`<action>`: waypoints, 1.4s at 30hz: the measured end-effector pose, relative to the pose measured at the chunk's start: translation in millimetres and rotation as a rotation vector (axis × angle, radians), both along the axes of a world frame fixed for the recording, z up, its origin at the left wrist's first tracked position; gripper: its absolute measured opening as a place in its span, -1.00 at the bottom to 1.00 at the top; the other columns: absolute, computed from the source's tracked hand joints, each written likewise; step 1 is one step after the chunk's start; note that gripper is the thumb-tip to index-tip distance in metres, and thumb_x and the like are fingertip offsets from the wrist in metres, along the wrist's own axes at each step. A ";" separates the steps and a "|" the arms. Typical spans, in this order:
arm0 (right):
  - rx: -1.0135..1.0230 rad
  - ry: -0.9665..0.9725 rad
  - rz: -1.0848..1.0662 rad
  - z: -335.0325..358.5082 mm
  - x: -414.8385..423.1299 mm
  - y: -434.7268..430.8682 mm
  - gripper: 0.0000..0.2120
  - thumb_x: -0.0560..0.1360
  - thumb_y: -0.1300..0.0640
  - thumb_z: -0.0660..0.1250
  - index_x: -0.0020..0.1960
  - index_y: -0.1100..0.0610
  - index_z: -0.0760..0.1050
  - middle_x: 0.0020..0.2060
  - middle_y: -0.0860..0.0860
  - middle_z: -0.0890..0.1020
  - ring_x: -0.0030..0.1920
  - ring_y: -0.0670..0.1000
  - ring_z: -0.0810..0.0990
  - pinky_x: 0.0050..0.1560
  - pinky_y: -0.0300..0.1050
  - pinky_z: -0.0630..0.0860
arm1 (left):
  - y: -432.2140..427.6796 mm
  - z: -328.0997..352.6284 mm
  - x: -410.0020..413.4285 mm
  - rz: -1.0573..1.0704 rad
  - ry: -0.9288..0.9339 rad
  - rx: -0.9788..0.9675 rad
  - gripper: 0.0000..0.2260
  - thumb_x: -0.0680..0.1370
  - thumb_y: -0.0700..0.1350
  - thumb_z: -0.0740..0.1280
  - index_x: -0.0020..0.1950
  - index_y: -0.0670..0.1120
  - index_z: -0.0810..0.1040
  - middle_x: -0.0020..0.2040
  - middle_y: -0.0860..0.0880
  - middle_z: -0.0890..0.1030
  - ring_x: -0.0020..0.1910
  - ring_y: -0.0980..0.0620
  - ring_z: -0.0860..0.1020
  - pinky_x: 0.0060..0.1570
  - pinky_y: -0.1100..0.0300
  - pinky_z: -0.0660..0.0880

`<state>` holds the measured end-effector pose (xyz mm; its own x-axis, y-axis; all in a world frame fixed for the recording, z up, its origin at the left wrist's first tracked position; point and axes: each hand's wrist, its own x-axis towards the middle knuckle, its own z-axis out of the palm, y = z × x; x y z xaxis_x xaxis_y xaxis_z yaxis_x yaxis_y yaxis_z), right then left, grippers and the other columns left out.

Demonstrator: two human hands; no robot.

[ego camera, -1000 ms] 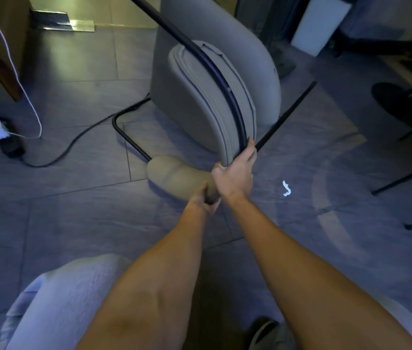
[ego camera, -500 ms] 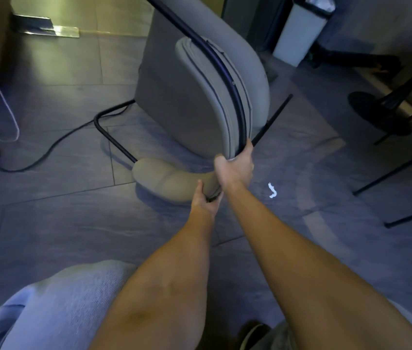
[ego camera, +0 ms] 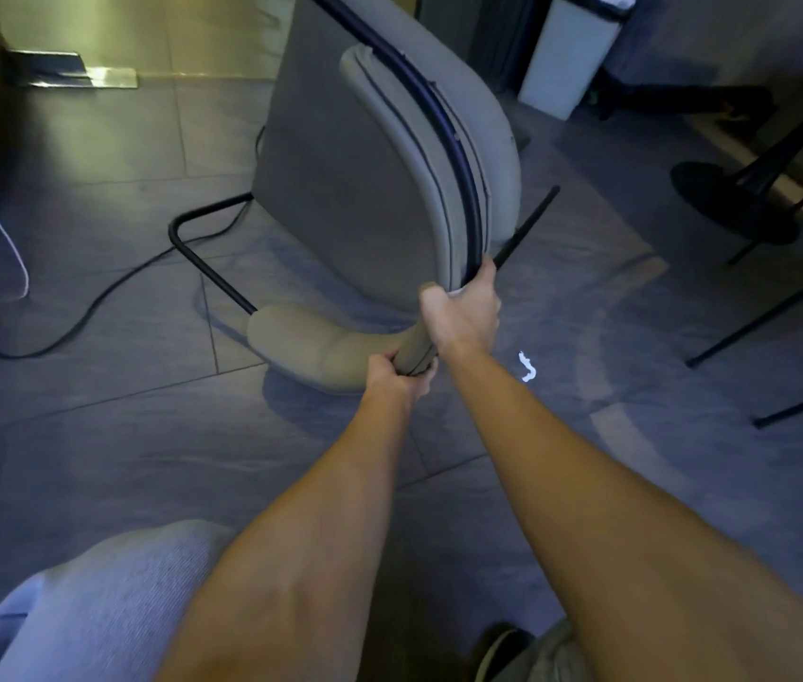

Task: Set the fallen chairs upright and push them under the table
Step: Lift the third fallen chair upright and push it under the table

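- The chair (ego camera: 365, 189) lies tipped on its side on the tiled floor (ego camera: 94, 435), at the middle of the view and just ahead of the person.
- Its grey seat pad stands nearly on edge, with a dark metal tube (ego camera: 458, 160) running along the curved rim.
- A padded armrest (ego camera: 311, 347) curves along the floor at the near end of the chair, touching the tiles.
- A thin black leg loop (ego camera: 203, 258) sticks out to the left, close to the floor; another straight black leg (ego camera: 527, 224) points up and to the right.
- The right hand (ego camera: 463, 312) is clenched round the lower end of the seat rim and its tube, thumb on the near side.
- The left hand (ego camera: 394, 381) sits just below and left of the right one, fingers wrapped round the near end of the armrest.
- Both forearms reach forward, close together.
- A black cable (ego camera: 94, 302) runs over the tiles to the left of the chair, and a white cord (ego camera: 6, 238) hangs at the far left.
- A small white scrap (ego camera: 527, 367) lies on the floor just right of the right wrist.
- A white bin (ego camera: 571, 51) stands against the far wall at upper right.
- Thin black legs of other furniture (ego camera: 758, 327) show at the right edge, well apart from the chair.
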<state>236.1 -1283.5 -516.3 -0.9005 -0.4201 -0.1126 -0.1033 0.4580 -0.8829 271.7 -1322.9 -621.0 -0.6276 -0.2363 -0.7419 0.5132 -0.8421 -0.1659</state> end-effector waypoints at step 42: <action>0.068 -0.813 -0.315 390.3 -27.2 98.1 -0.49 0.39 0.34 0.37 0.32 0.21 0.37 0.24 0.19 0.54 0.17 0.31 0.55 -0.19 0.39 0.64 | 73.1 438.5 64.2 -0.502 -0.577 -0.245 -0.93 0.65 -0.24 0.19 0.01 -0.19 0.45 -0.10 -0.16 0.51 -0.23 -0.08 0.49 -0.34 0.09 0.51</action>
